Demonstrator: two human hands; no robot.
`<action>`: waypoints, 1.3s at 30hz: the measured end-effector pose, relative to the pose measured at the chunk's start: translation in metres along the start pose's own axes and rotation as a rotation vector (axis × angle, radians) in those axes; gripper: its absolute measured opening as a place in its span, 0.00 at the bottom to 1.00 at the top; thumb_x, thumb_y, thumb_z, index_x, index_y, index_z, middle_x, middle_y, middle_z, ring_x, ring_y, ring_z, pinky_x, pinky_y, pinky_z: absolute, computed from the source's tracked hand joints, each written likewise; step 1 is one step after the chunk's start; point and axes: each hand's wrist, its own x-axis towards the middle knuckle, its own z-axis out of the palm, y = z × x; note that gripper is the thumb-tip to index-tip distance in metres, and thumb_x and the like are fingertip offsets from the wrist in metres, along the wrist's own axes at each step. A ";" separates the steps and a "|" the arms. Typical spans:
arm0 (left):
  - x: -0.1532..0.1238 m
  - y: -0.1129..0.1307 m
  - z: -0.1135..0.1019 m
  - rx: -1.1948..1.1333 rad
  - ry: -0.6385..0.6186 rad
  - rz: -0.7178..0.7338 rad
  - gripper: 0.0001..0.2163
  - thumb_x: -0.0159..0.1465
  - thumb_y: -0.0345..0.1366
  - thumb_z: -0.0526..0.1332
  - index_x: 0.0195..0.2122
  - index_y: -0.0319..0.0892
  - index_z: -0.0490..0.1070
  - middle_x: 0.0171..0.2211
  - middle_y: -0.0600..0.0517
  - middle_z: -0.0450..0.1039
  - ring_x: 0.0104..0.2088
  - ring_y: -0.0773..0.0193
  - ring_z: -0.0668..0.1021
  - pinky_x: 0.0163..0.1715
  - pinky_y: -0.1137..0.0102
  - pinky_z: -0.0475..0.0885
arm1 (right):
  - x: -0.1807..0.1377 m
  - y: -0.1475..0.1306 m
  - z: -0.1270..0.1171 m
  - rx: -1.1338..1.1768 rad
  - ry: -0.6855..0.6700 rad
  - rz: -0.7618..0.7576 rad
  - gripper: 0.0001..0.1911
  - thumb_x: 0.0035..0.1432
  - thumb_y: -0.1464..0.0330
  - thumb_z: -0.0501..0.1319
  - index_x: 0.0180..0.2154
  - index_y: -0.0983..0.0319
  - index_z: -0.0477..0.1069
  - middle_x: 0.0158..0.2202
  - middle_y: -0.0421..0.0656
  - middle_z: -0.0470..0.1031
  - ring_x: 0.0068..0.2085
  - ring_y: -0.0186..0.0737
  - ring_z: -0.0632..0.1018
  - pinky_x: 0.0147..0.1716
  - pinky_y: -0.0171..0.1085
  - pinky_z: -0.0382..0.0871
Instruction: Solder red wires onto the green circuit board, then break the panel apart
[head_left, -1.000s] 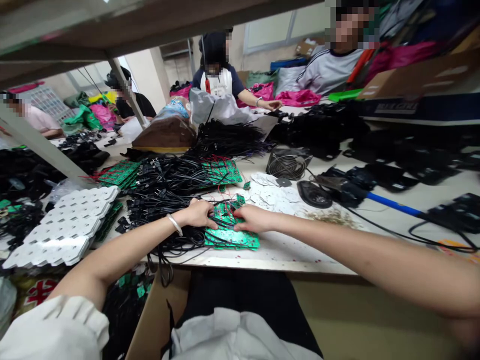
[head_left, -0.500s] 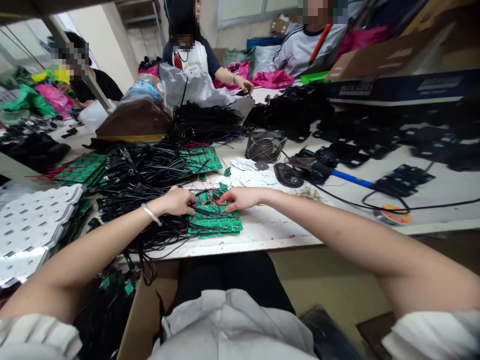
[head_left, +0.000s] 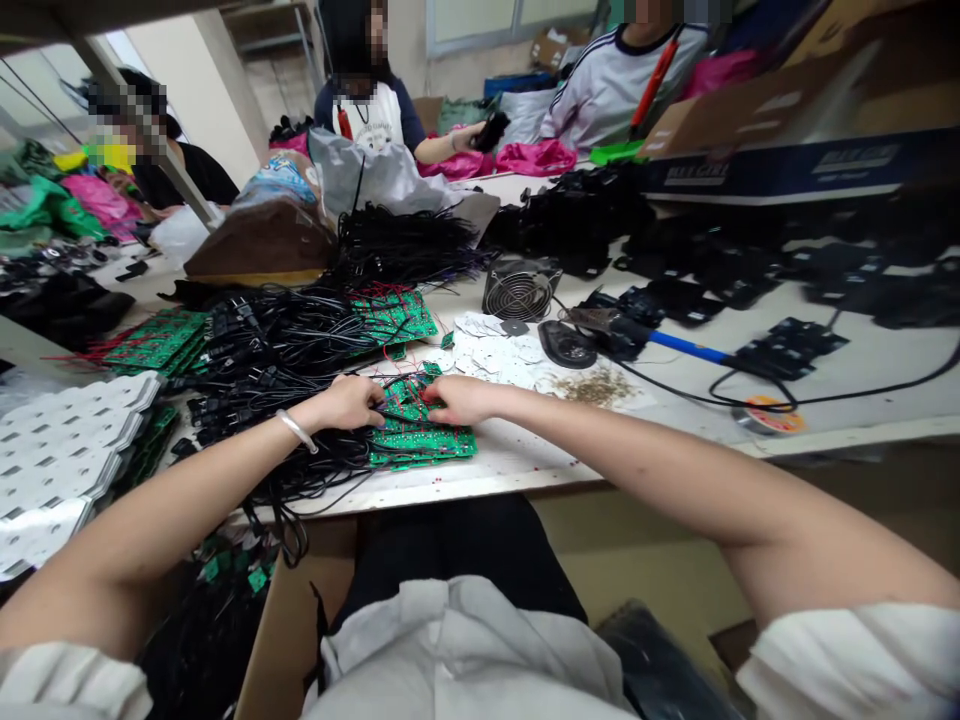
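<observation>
We record a white bench (head_left: 525, 465) spanning the view, its front edge nearest us. At left a grey post (head_left: 186, 186) appears slanted. Behind, we see a pale pillar (head_left: 199, 90), a rack (head_left: 268, 46), a beige wall (head_left: 409, 65) and a window (head_left: 476, 22). Light: fairly even. Below the bench, a tan surface (head_left: 637, 550); floor or panel, we cannot tell.

Green circuit boards (head_left: 431, 443) lie flat, stacked near the front edge of the worktop (head_left: 517, 465); black cables (head_left: 330, 455) partly cover their left side.
</observation>
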 end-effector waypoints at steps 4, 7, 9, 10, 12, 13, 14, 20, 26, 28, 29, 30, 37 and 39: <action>0.000 0.001 0.000 0.018 0.024 -0.008 0.10 0.51 0.40 0.62 0.21 0.41 0.63 0.19 0.58 0.60 0.23 0.68 0.63 0.27 0.72 0.52 | 0.001 -0.012 0.006 -0.067 0.110 0.093 0.18 0.60 0.57 0.55 0.42 0.63 0.73 0.40 0.51 0.78 0.42 0.48 0.77 0.36 0.37 0.66; 0.000 0.002 0.000 0.032 0.047 -0.014 0.09 0.51 0.39 0.61 0.20 0.41 0.64 0.19 0.58 0.60 0.23 0.67 0.63 0.28 0.71 0.53 | 0.000 -0.022 0.009 -0.092 0.156 0.118 0.17 0.60 0.59 0.55 0.41 0.64 0.73 0.40 0.53 0.77 0.43 0.49 0.77 0.37 0.38 0.66; 0.001 0.002 0.000 0.033 0.055 -0.011 0.09 0.51 0.38 0.61 0.20 0.41 0.63 0.19 0.57 0.60 0.23 0.67 0.62 0.28 0.71 0.53 | 0.001 -0.025 0.009 -0.095 0.168 0.121 0.16 0.59 0.60 0.55 0.40 0.65 0.73 0.40 0.53 0.77 0.43 0.50 0.77 0.37 0.38 0.66; 0.001 0.002 -0.001 0.030 0.057 -0.007 0.08 0.51 0.38 0.61 0.20 0.41 0.63 0.19 0.57 0.60 0.23 0.67 0.62 0.28 0.71 0.53 | 0.003 -0.025 0.009 -0.094 0.169 0.119 0.16 0.59 0.60 0.55 0.40 0.65 0.73 0.40 0.53 0.77 0.42 0.50 0.77 0.37 0.38 0.65; 0.000 0.001 -0.001 0.015 0.061 0.007 0.08 0.51 0.38 0.61 0.20 0.41 0.64 0.19 0.57 0.61 0.23 0.67 0.63 0.27 0.71 0.54 | 0.006 -0.023 0.008 -0.084 0.162 0.110 0.16 0.59 0.59 0.56 0.39 0.64 0.74 0.39 0.52 0.78 0.41 0.48 0.77 0.35 0.37 0.65; 0.000 0.000 0.000 0.005 0.062 0.016 0.08 0.51 0.38 0.61 0.20 0.41 0.64 0.19 0.57 0.61 0.24 0.67 0.63 0.27 0.72 0.54 | 0.007 -0.021 0.008 -0.077 0.155 0.104 0.16 0.59 0.59 0.56 0.39 0.64 0.74 0.39 0.50 0.78 0.40 0.47 0.77 0.35 0.36 0.64; -0.001 -0.002 0.000 -0.006 0.063 0.025 0.09 0.51 0.38 0.61 0.21 0.41 0.64 0.20 0.57 0.61 0.24 0.68 0.63 0.27 0.72 0.54 | 0.009 -0.018 0.008 -0.070 0.146 0.098 0.16 0.59 0.58 0.56 0.39 0.63 0.74 0.38 0.49 0.78 0.39 0.45 0.77 0.34 0.35 0.64; 0.001 -0.007 0.003 -0.043 0.075 0.042 0.08 0.52 0.38 0.61 0.21 0.40 0.64 0.19 0.58 0.60 0.23 0.69 0.62 0.25 0.73 0.53 | 0.014 -0.007 0.008 -0.031 0.112 0.108 0.14 0.60 0.59 0.57 0.40 0.61 0.74 0.37 0.45 0.78 0.37 0.40 0.76 0.33 0.32 0.62; 0.003 -0.007 0.004 -0.033 0.086 0.037 0.10 0.51 0.40 0.63 0.21 0.41 0.65 0.18 0.58 0.60 0.23 0.69 0.62 0.26 0.72 0.53 | 0.015 -0.015 0.005 -0.037 0.125 0.145 0.15 0.60 0.57 0.55 0.41 0.59 0.73 0.39 0.44 0.78 0.38 0.42 0.77 0.33 0.34 0.65; 0.002 -0.006 0.004 -0.027 0.100 0.026 0.10 0.51 0.40 0.63 0.21 0.41 0.65 0.19 0.58 0.61 0.23 0.68 0.63 0.27 0.72 0.53 | 0.017 -0.021 0.004 -0.059 0.154 0.160 0.15 0.60 0.60 0.54 0.42 0.60 0.72 0.41 0.47 0.77 0.41 0.45 0.77 0.36 0.36 0.66; 0.002 -0.005 0.004 -0.026 0.106 0.017 0.10 0.52 0.40 0.63 0.20 0.41 0.65 0.19 0.58 0.61 0.23 0.68 0.63 0.27 0.72 0.53 | 0.018 -0.024 0.003 -0.068 0.164 0.157 0.14 0.59 0.61 0.54 0.42 0.61 0.72 0.42 0.48 0.77 0.43 0.47 0.77 0.38 0.38 0.67; 0.001 -0.004 0.004 -0.028 0.110 0.010 0.10 0.52 0.40 0.63 0.20 0.41 0.64 0.19 0.58 0.61 0.23 0.68 0.63 0.27 0.71 0.53 | 0.018 -0.027 0.003 -0.076 0.172 0.150 0.14 0.59 0.62 0.55 0.42 0.61 0.72 0.42 0.50 0.77 0.44 0.49 0.77 0.39 0.39 0.67; -0.001 -0.005 0.009 -0.092 0.147 0.034 0.08 0.53 0.37 0.62 0.21 0.40 0.66 0.19 0.58 0.60 0.23 0.68 0.62 0.27 0.71 0.54 | 0.018 -0.039 0.005 -0.057 0.195 0.131 0.14 0.60 0.70 0.51 0.45 0.66 0.69 0.43 0.56 0.76 0.45 0.52 0.77 0.43 0.44 0.67; -0.004 -0.008 0.010 -0.118 0.163 0.043 0.07 0.54 0.36 0.61 0.22 0.40 0.67 0.20 0.57 0.62 0.24 0.68 0.62 0.27 0.72 0.55 | 0.016 -0.035 0.003 -0.022 0.207 0.098 0.13 0.60 0.69 0.52 0.44 0.65 0.69 0.42 0.54 0.76 0.43 0.49 0.77 0.42 0.42 0.67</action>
